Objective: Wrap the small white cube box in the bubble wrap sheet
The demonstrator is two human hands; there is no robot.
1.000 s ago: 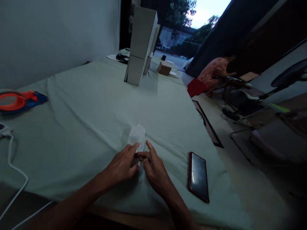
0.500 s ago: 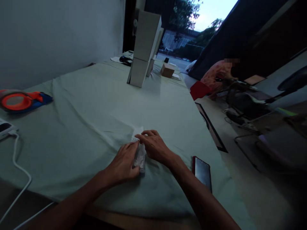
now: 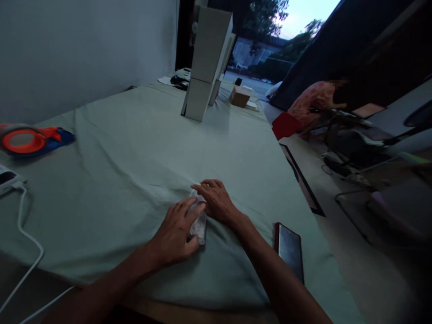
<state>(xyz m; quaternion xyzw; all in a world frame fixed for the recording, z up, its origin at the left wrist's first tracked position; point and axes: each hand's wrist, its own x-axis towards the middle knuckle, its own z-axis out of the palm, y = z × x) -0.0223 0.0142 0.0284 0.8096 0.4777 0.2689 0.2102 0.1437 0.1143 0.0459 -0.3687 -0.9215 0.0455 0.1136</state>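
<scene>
A small bundle of clear, crinkled plastic that looks like bubble wrap (image 3: 198,227) lies on the pale green tablecloth near the table's front edge. My left hand (image 3: 177,229) holds it from the left side, thumb at its near end and fingers spread across its middle. At the far end, my right hand (image 3: 216,200) has its fingers curled down over the plastic. Both hands hide part of the bundle, and what is inside it cannot be made out.
A phone (image 3: 289,252) lies right of my right forearm. Left are an orange-and-blue object (image 3: 37,140) and a white device (image 3: 8,177) with a cable. Tall white boxes (image 3: 202,67) and a brown box (image 3: 239,96) stand farther back. A person (image 3: 312,101) bends over at the right.
My left index finger now reaches farther over the plastic, toward my right hand. The far end of the plastic is more covered by my right hand. The view has shifted slightly.
</scene>
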